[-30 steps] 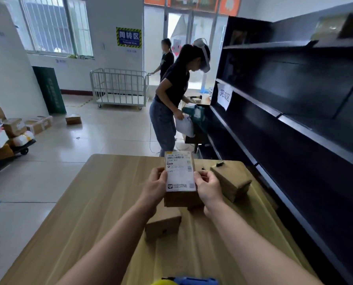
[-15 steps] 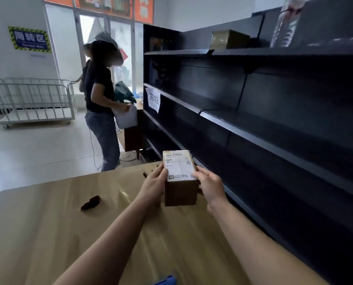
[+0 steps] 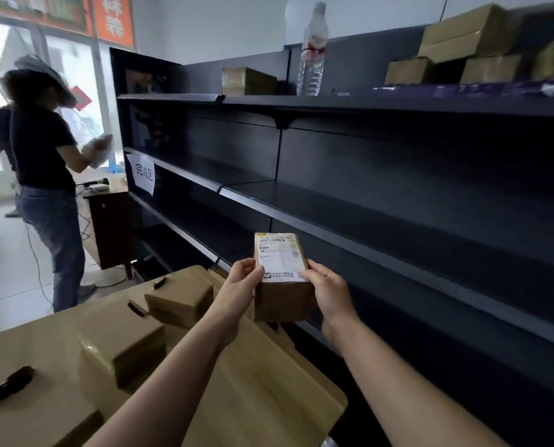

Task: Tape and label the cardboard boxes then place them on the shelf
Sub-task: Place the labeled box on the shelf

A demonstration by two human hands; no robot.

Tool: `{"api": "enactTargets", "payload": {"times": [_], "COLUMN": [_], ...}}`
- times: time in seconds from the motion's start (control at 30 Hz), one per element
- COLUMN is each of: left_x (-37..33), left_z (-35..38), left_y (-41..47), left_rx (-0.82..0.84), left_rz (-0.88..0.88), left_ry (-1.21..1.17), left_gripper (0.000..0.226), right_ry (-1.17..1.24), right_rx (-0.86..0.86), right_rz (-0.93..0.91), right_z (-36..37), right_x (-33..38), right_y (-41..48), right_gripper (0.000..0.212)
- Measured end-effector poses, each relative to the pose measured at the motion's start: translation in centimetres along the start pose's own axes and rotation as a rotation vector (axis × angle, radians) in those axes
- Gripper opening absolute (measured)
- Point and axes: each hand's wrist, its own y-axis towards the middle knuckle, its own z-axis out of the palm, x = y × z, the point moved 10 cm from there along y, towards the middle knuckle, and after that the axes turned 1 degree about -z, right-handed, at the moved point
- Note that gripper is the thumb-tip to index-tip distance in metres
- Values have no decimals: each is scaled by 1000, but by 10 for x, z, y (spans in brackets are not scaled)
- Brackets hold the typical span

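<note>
A small brown cardboard box (image 3: 282, 298) with a white shipping label (image 3: 279, 256) on its top is held up in front of the black shelf (image 3: 398, 221). My left hand (image 3: 242, 282) grips its left side and my right hand (image 3: 327, 290) grips its right side, thumbs on the label's lower corners. The box hangs in the air beside the lower shelf boards, past the edge of the wooden table (image 3: 269, 382). Two more plain cardboard boxes, one (image 3: 179, 300) farther back and one (image 3: 124, 353) nearer, lie on the table to my left.
Several cardboard boxes (image 3: 462, 43) and a plastic water bottle (image 3: 312, 50) stand on the top shelf board, with another box (image 3: 248, 80) further left. A person (image 3: 43, 162) works at a small dark stand (image 3: 111, 221) to the left. A dark small object (image 3: 9, 383) lies on the table.
The view has swung right toward the shelf. Both hands have carried the labelled box off the table, up and closer to the shelf boards.
</note>
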Motion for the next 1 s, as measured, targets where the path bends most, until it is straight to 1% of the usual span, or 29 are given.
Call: {"api": "enactTargets", "payload": {"times": [0.13, 0.27, 0.47, 0.57, 0.7, 0.8, 1.0], "left_x": [-15, -30, -53, -58, -62, -57, -56], "left_z": [58, 117, 207, 249, 301, 337, 402], "left_y": [-3, -5, -15, -21, -32, -37, -51], "left_rx": [134, 251, 390, 457, 527, 562, 617], "left_rz": [34, 63, 107, 131, 165, 157, 165], "left_ry": [6, -19, -40, -3, 33, 52, 8], "left_gripper": [40, 42, 44, 41, 27, 39, 21], "right_ry": [0, -6, -44, -58, -82, -89, -72], "right_rx": [-35, -64, -230, -287, -363, -418, -541], "right_rz": [-67, -139, -200, -226, -251, -266, -309], "right_z": [-47, -97, -186, -226, -279, -315, -376], "right_x": [34, 67, 104, 116, 128, 135, 149], "right_y": [-9, -18, -26, -32, -39, -49, -70], "right_gripper": [27, 26, 23, 19, 20, 19, 15]}}
